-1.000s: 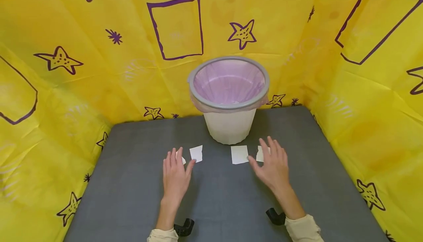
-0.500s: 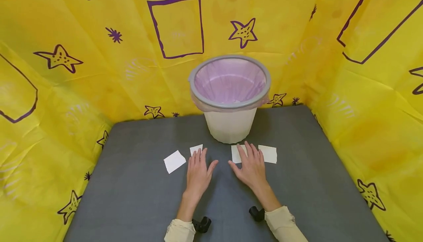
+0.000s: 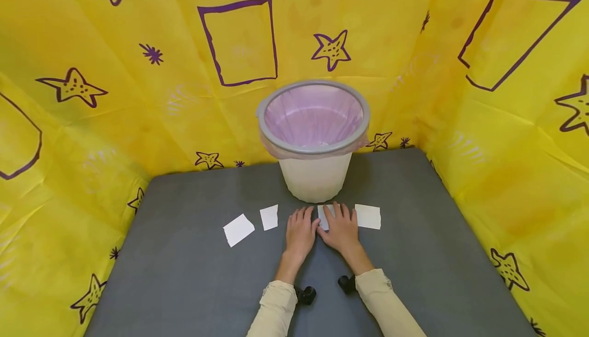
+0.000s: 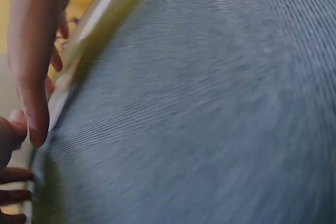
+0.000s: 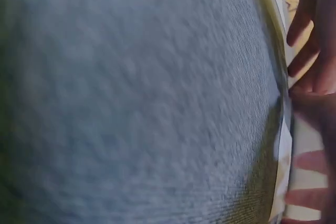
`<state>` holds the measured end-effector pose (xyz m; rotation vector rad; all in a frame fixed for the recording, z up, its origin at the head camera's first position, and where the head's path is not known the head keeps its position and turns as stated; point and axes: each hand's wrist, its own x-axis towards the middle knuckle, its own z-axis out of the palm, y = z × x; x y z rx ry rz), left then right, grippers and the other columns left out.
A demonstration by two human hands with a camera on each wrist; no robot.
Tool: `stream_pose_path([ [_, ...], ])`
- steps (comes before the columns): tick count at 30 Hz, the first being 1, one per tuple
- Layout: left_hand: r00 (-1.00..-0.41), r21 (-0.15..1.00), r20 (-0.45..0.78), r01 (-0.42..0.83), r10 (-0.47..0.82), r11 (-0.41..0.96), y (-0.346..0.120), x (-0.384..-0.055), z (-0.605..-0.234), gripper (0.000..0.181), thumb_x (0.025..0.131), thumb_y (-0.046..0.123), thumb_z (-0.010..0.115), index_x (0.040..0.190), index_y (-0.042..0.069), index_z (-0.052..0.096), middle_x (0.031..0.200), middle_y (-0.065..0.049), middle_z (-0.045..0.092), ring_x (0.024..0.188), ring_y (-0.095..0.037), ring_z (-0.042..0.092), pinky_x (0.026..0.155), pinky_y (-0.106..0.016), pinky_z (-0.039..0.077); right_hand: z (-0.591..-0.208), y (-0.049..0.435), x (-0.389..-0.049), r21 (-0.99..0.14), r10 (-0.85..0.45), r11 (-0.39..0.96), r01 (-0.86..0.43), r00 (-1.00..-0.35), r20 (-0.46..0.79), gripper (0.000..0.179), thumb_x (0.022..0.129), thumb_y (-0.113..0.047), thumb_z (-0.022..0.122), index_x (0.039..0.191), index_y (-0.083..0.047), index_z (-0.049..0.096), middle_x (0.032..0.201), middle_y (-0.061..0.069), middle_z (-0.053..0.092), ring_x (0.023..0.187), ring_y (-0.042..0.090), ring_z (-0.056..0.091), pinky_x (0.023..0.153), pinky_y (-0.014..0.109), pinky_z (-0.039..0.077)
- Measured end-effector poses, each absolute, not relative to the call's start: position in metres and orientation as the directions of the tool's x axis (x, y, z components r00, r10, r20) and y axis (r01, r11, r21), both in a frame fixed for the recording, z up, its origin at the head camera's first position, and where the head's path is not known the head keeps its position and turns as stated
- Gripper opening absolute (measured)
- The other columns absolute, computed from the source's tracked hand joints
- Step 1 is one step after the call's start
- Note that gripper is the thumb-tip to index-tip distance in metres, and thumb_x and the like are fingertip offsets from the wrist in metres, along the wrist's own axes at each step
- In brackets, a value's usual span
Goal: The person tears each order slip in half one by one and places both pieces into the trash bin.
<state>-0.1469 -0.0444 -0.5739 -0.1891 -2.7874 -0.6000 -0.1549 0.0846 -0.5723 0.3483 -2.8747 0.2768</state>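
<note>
My right hand lies over a white piece of paper at the middle of the dark grey table, its fingers spread and partly covering it. Just left of that sheet is my left hand, fingers pointing forward and thumb tip right beside the right thumb. Neither hand is curled round anything. To the right lies another white paper piece. On the left are a small torn scrap and a larger slanted piece. Both wrist views show fingers of the two hands close together over the table.
Behind the papers stands a white bin with a grey rim and a pinkish liner. Yellow fabric with purple drawings encloses the table at the back and sides. Each wrist carries a black camera mount.
Both hands have moved inward from either side to meet at the middle. The left hand has left the small scrap uncovered, and the right hand has uncovered the right-hand piece. The papers stay put.
</note>
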Motion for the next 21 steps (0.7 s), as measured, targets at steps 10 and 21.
stream_pose_path([
  [10, -0.932, 0.327, 0.342, 0.236, 0.117, 0.915, -0.028, -0.158, -0.573, 0.034, 0.083, 0.019, 0.075, 0.116, 0.019, 0.067, 0.119, -0.006, 0.066, 0.109, -0.027, 0.059, 0.096, -0.043, 0.048, -0.575, 0.088, -0.152, -0.108, -0.250, 0.956, -0.273, -0.950, 0.190, 0.052, 0.084, -0.036, 0.066, 0.131, -0.014, 0.059, 0.140, 0.017, 0.052, 0.129, 0.040, 0.047, 0.104, 0.062, 0.037],
  [21, -0.945, 0.338, 0.305, 0.226, 0.121, 0.914, -0.021, -0.160, -0.567, 0.025, 0.090, 0.012, 0.065, 0.114, 0.015, 0.068, 0.114, -0.005, 0.067, 0.102, -0.027, 0.061, 0.082, -0.042, 0.052, -0.579, 0.084, -0.147, -0.175, -0.264, 0.931, -0.320, -0.922, 0.281, 0.046, 0.081, -0.020, 0.066, 0.125, -0.008, 0.063, 0.131, 0.017, 0.059, 0.123, 0.040, 0.052, 0.100, 0.062, 0.041],
])
